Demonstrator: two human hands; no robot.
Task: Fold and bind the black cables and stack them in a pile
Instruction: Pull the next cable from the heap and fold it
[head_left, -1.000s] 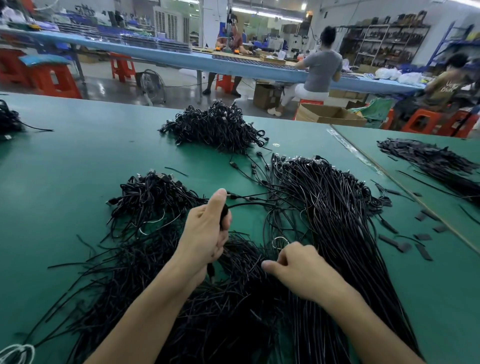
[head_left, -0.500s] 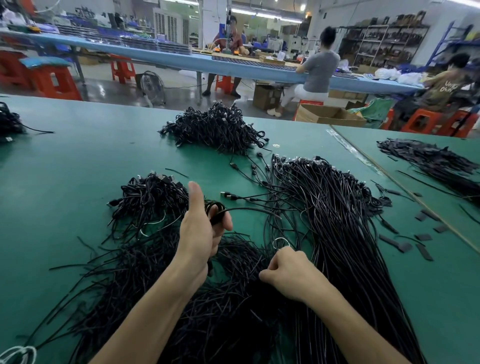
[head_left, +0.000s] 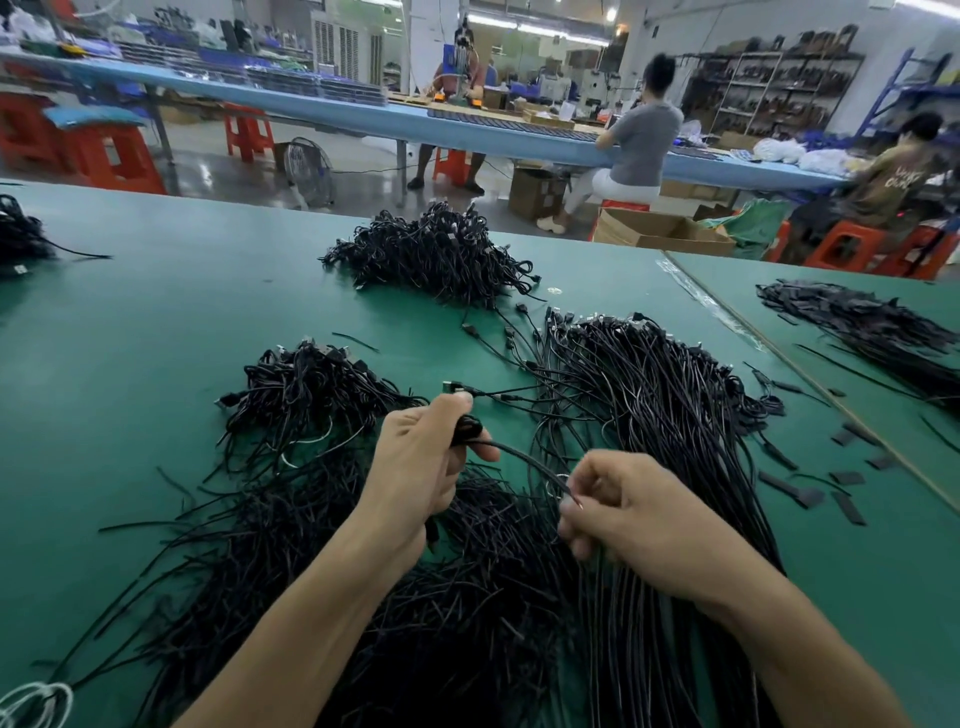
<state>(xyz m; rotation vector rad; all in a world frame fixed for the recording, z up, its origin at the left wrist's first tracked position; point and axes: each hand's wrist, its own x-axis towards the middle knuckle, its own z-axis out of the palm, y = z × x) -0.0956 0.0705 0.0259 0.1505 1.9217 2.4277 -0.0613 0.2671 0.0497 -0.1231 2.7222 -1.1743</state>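
Note:
My left hand (head_left: 423, 462) grips a folded black cable (head_left: 467, 430), its plug end (head_left: 453, 387) sticking out past the thumb. A black tie strand (head_left: 530, 460) runs from that bundle to my right hand (head_left: 639, 512), which pinches its end. Under both hands lies a heap of thin black ties (head_left: 457, 587). Loose straight cables (head_left: 660, 415) spread to the right. A small pile of bound cables (head_left: 306, 384) sits left of my left hand, and a larger pile (head_left: 436, 254) lies farther back.
The green table (head_left: 130, 338) carries black strips (head_left: 800, 488) and another cable heap (head_left: 862, 327) at right, past a table seam. More cables (head_left: 21, 239) lie at far left, white ties (head_left: 36, 704) at bottom left. Seated people work beyond at a blue bench (head_left: 363, 117).
My right hand has lifted off the tie heap and moved right, drawing a tie strand taut from the folded cable. My left hand has closed its thumb over the bundle.

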